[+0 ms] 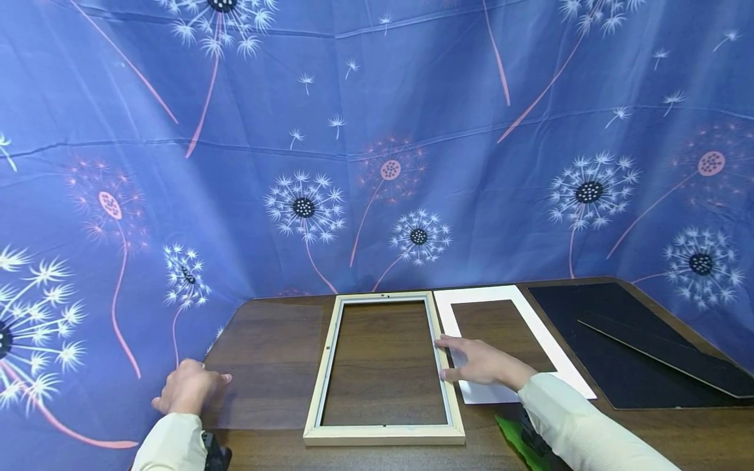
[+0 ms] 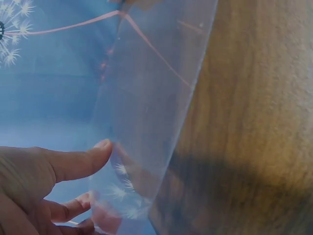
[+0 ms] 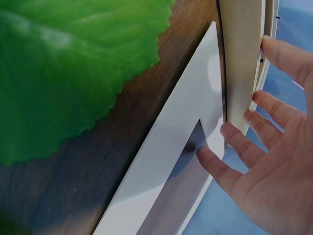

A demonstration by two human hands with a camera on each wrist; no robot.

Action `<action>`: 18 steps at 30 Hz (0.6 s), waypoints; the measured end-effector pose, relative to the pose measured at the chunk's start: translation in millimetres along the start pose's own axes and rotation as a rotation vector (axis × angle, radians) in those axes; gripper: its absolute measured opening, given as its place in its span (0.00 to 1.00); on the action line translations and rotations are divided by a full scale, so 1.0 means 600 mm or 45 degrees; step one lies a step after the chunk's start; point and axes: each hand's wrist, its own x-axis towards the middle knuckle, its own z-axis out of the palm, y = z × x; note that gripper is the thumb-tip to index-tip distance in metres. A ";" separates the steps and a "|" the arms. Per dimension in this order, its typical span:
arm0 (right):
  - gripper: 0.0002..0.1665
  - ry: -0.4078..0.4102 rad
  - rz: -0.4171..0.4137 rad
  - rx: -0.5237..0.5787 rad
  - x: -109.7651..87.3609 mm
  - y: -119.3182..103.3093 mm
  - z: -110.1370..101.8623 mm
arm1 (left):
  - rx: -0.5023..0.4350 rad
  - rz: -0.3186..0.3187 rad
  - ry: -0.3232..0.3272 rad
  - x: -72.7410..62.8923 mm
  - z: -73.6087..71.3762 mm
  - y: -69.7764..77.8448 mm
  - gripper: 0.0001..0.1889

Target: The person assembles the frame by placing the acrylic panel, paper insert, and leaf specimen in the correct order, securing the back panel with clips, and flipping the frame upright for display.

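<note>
Blue dandelion-print cloth [image 1: 483,176] backed the brown wooden bench [image 1: 265,451]! Left hand [image 1: 191,387] gaped, left edge; right hand [image 1: 480,361] gaped, touching cream rectangular frame [image 1: 384,436].

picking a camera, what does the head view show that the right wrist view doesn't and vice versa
Head only: the left hand, clear flat sheet and black rectangular board.
Right wrist only: palm of the right hand, clearly toothed edge of the green leaf.
Both: that hand and leaf, pale wooden rectangular frame, white rectangular mat, brown wooden table, blue cloth.
</note>
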 end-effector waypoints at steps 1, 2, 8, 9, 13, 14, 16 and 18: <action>0.40 -0.001 -0.001 -0.009 0.000 0.000 0.000 | -0.002 -0.003 0.001 0.000 -0.002 0.002 0.39; 0.40 -0.002 0.004 -0.005 0.000 0.000 0.000 | -0.007 -0.005 0.001 0.000 -0.004 0.004 0.38; 0.40 -0.005 0.021 0.010 -0.001 -0.003 0.000 | -0.021 0.033 0.026 -0.005 -0.020 0.017 0.28; 0.40 -0.005 0.019 0.008 -0.001 -0.003 0.000 | -0.018 0.044 0.027 -0.005 -0.023 0.019 0.27; 0.40 -0.007 -0.005 -0.004 -0.002 -0.003 -0.001 | -0.017 0.065 0.023 -0.006 -0.032 0.022 0.27; 0.40 -0.006 -0.011 -0.006 -0.002 -0.003 -0.002 | -0.015 0.064 0.019 -0.006 -0.034 0.023 0.27; 0.40 -0.007 -0.022 -0.010 -0.002 -0.003 -0.003 | -0.018 0.064 0.020 -0.008 -0.038 0.025 0.27; 0.40 -0.007 -0.025 -0.006 -0.003 -0.002 -0.003 | -0.027 0.068 0.025 -0.010 -0.042 0.026 0.26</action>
